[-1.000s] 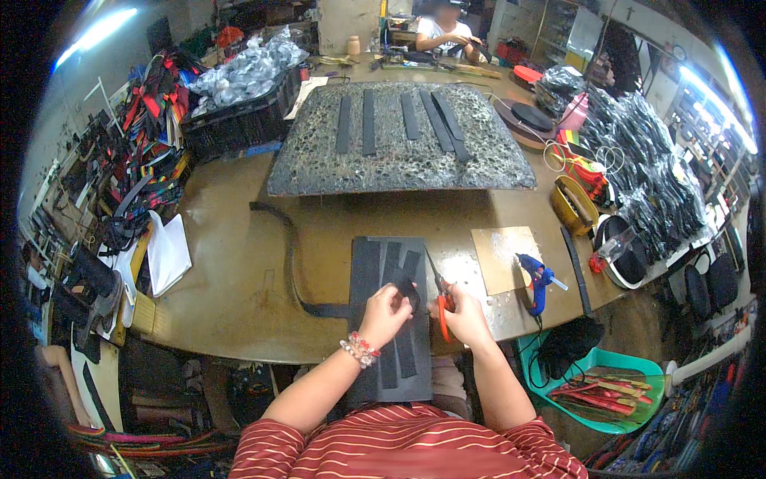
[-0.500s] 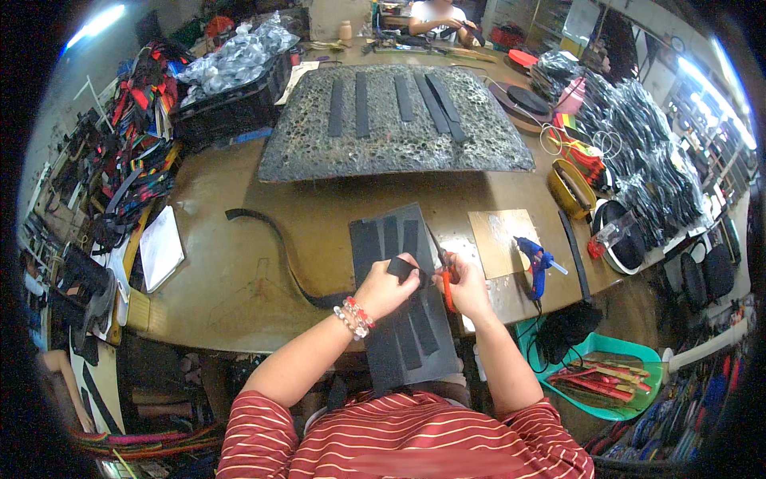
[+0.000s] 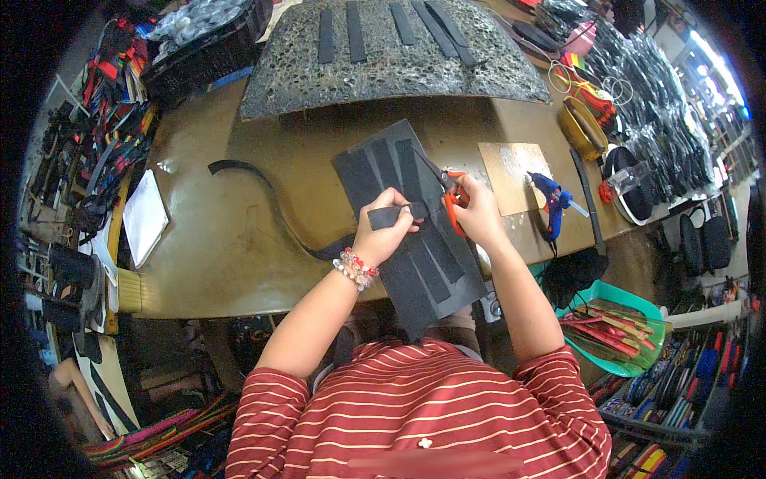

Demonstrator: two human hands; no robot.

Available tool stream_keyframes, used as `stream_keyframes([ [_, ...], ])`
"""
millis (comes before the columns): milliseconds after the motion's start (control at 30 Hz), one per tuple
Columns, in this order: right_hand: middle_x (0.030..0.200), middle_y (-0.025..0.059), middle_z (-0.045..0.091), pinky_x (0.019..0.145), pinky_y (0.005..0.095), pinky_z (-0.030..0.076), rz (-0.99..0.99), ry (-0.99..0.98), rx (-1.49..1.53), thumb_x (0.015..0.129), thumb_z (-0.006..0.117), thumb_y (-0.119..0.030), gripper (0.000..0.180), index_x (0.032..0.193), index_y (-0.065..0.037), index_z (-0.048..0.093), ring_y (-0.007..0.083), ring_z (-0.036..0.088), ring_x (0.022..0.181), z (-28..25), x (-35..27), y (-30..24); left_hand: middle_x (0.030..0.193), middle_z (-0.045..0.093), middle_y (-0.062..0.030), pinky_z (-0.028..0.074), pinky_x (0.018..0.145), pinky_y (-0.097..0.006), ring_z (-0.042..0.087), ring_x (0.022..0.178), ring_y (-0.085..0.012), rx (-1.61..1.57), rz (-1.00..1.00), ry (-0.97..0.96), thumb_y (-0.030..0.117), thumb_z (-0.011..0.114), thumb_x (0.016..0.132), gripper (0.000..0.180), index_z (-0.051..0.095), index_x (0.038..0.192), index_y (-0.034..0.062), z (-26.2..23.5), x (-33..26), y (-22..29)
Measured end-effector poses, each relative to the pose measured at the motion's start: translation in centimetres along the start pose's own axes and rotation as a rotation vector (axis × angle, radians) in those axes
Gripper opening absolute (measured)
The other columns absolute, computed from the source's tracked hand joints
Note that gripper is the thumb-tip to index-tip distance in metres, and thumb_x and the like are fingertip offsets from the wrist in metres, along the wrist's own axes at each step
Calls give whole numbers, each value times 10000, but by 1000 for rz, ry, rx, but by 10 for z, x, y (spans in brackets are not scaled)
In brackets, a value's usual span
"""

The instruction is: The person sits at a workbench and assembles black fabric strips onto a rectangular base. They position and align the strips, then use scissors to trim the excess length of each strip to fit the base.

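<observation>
Pinching a short black strip (image 3: 388, 215) lying left-right, left hand (image 3: 381, 231) feeds right hand's (image 3: 479, 211) orange-handled scissors (image 3: 447, 195).

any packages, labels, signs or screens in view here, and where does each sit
No screens, signs or readable labels show.
Clear plastic bags: heaped along the bench's far right, shiny, holding dark goods.
More clear bags: piled in a black crate at far left.
White sheet: flat at the bench's left edge, blank.
</observation>
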State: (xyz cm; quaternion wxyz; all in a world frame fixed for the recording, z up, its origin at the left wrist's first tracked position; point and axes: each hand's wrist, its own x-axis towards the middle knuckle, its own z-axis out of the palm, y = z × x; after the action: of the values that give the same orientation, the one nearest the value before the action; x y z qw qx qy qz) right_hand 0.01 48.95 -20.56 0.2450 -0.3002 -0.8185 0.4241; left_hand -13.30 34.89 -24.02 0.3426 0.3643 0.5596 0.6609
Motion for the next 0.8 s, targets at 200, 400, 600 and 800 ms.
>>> stream_keyframes([
  [200, 835, 114, 618, 676, 310, 479, 4, 195, -236, 781, 682, -74, 279, 1035, -3, 593, 204, 601, 730, -16, -15, -24, 902, 639, -107, 598, 702, -319, 678, 832, -196, 12, -27, 4, 6, 491, 923, 11, 485, 914, 6, -1, 0, 4],
  [400, 743, 140, 637, 624, 313, 485, 183, -256, -385, 712, 804, -302, 614, 1186, 34, 605, 151, 593, 660, -57, -85, -65, 842, 642, -84, 582, 660, -285, 677, 784, -158, -127, -54, 36, 33, 540, 894, 46, 519, 873, -2, 1, 0, 3],
  [600, 673, 172, 632, 599, 368, 490, 314, -243, -385, 722, 762, -490, 583, 951, 37, 662, 257, 621, 593, -31, -108, -58, 919, 641, -119, 596, 696, -316, 678, 841, -203, -94, -85, -13, 29, 498, 925, 33, 482, 900, 15, -1, 1, 4],
  [800, 574, 88, 550, 522, 332, 441, 186, -166, -312, 650, 844, -418, 553, 915, 32, 662, 184, 521, 517, -16, -99, -41, 834, 627, -71, 579, 654, -285, 685, 795, -172, -45, -37, 11, 37, 546, 903, 47, 513, 904, 4, -1, 0, 1],
])
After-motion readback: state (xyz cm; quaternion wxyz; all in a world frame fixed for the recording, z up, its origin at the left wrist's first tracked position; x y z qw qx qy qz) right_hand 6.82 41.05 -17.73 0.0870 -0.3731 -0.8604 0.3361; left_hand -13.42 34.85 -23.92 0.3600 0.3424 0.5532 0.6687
